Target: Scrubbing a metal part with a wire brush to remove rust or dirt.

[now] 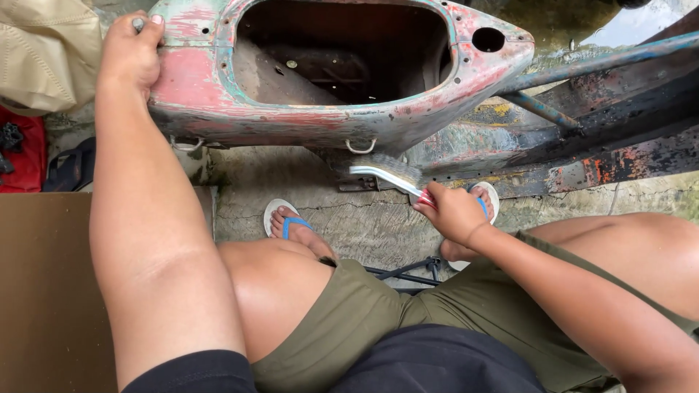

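right hand [453, 211] clamped on wire brush [389, 175], bristles at underside of scooter shell [328, 116]: flaking red/teal paint, rusty. left hand [131, 54] grips its rim.

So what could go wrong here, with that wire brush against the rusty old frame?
The right hand works the wire brush under the flaking metal shell; loose rust and paint could hit bare legs or the sandalled feet. The left hand grips a worn edge that might scrape skin.
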